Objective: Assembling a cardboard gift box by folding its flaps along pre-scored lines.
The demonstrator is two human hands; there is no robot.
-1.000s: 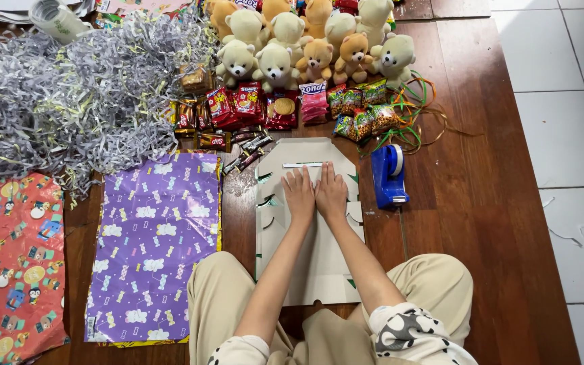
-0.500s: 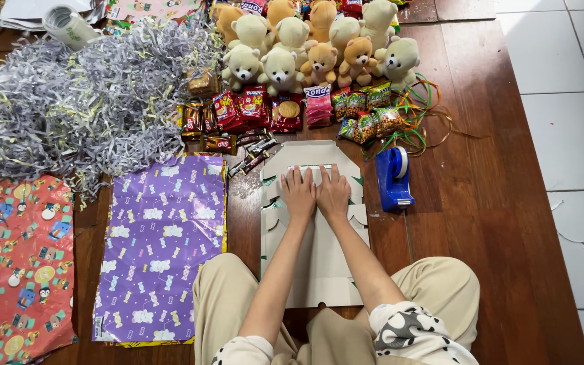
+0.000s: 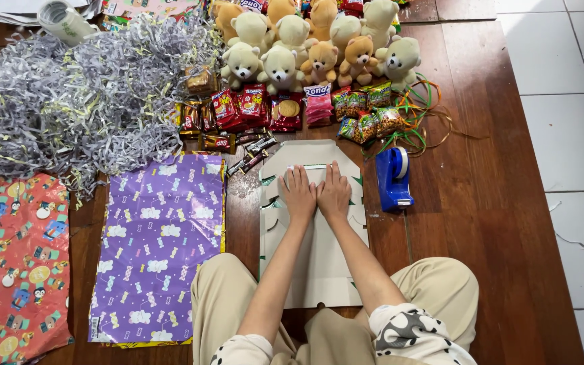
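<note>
A flat unfolded white cardboard box (image 3: 312, 263) lies on the wooden floor in front of my knees. My left hand (image 3: 298, 194) and my right hand (image 3: 334, 192) rest side by side, palms down, pressing on its upper half, fingers pointing away from me. Neither hand holds anything. A blue tape dispenser (image 3: 393, 178) stands just right of the cardboard. A purple patterned wrapping sheet (image 3: 160, 243) lies to the left of it.
A red patterned wrapping sheet (image 3: 15, 263) lies at far left. A pile of grey shredded paper (image 3: 69, 101) fills the upper left. Several small teddy bears (image 3: 305, 47), snack packets (image 3: 265, 111) and curled ribbon (image 3: 420, 115) sit beyond the cardboard. White tiles (image 3: 562, 135) border the right.
My hands stay pressed on the cardboard with almost no shift. The view has tilted slightly, moving everything a little lower in the picture.
</note>
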